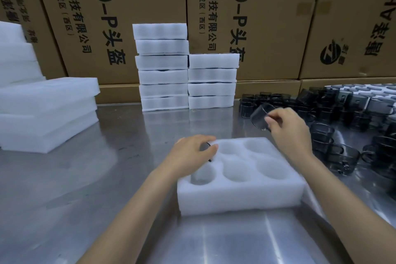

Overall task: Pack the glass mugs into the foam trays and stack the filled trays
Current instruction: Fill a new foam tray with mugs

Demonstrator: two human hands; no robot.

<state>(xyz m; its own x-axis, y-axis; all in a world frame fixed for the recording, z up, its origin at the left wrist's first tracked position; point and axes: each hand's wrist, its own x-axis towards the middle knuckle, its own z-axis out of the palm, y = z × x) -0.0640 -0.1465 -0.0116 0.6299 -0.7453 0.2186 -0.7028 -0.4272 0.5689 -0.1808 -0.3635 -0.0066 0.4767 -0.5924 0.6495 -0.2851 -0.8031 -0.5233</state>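
A white foam tray (pixel 240 180) with six round pockets sits on the steel table (pixel 85 178); the left hand (pixel 192 152) curls over its far-left pocket, fingers around a dark mug rim (pixel 209 146) seated there. The right hand (pixel 287 128) pinches a smoky glass mug (pixel 260 117) tilted above the tray's far right corner. Loose mugs (pixel 342 118) crowd the right, and two stacks of filled trays (pixel 186 75) stand against cardboard boxes (pixel 267 17).

Bare steel table (pixel 120 169) left of foam tray (pixel 240 197); crowded mugs (pixel 334 113) right
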